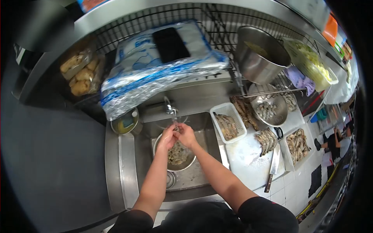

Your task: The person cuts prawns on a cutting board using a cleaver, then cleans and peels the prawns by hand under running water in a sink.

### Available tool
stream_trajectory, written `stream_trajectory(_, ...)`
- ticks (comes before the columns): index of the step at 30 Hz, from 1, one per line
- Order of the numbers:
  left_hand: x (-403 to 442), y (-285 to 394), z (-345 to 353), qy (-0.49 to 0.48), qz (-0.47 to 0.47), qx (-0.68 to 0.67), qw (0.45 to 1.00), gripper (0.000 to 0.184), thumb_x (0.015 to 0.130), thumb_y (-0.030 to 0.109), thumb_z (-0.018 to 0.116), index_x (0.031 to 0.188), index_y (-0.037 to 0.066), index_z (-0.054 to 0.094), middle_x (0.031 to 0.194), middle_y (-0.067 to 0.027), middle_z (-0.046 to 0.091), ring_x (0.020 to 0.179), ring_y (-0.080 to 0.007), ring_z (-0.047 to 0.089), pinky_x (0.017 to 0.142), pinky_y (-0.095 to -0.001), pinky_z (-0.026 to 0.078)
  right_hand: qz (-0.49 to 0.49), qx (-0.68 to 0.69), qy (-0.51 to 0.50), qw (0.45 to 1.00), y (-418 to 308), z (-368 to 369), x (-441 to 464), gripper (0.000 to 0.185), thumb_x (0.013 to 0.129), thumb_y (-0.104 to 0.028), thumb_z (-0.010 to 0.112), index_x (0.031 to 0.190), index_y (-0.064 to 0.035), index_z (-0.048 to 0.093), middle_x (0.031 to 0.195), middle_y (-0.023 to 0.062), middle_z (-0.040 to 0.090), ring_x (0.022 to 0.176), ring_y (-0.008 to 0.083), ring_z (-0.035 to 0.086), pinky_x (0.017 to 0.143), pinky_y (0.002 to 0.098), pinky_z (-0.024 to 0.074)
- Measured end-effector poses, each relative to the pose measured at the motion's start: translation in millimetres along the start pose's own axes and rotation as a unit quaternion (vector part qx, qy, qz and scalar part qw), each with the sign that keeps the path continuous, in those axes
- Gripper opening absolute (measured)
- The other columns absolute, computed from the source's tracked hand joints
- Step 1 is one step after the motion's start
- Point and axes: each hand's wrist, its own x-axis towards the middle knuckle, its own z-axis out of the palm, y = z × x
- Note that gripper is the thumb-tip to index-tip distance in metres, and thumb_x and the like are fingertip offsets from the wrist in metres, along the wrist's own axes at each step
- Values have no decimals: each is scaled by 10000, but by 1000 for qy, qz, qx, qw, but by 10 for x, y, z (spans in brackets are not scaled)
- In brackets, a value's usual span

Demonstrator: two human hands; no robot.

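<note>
Under the running tap [171,110], my left hand [168,137] and my right hand [187,136] meet with their fingers curled together. Something small and greyish shows between the fingertips, too hidden to name. Just below them a round metal bowl [188,166] stands in the steel sink [208,155]. Wet, greyish-brown pieces that look like shrimp or shrimp shells [178,154] lie in the bowl, partly covered by my hands and wrists.
Right of the sink, a white basket [244,134] of shrimp, a cutting board [246,165] with more shrimp, a knife [275,161], a colander [283,112] and a shrimp tray [288,165]. A rack above holds a large pot [252,64] and a wrapped package [136,58] carrying a black phone-like slab [171,44].
</note>
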Motion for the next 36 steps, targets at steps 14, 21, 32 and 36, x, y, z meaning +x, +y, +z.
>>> stream_trajectory(14,-9,150,-28,-178,7,-175,968,638,895,150,501,1499,115,300,1371,-176,554,1214,-288,544,1028,-463,433,23,45,-67,996,-33,-86,60,172,940,-113,608,1063,0,648,893,83,668,748,175,638,647,333,523)
stream_trajectory(21,185,-20,-89,-220,-2,-206,954,435,885,120,477,1319,90,492,1265,-127,609,1175,-269,559,1044,-422,412,-151,-114,33,981,-42,-83,77,92,898,-41,588,965,14,620,909,208,651,823,443,617,717,456,505)
stream_trajectory(32,-62,128,215,-59,32,-168,984,166,867,94,523,1029,120,555,1020,-40,612,976,-201,586,905,-382,450,-246,-171,61,952,-14,-86,41,96,868,1,579,960,1,606,928,197,589,864,422,591,743,483,497)
stream_trajectory(36,12,44,167,-30,90,-126,987,203,865,80,519,1064,105,549,1040,-43,623,987,-208,590,904,-385,454,-209,-209,50,954,-50,-86,3,107,870,14,552,966,-6,593,916,198,580,847,429,588,722,496,500)
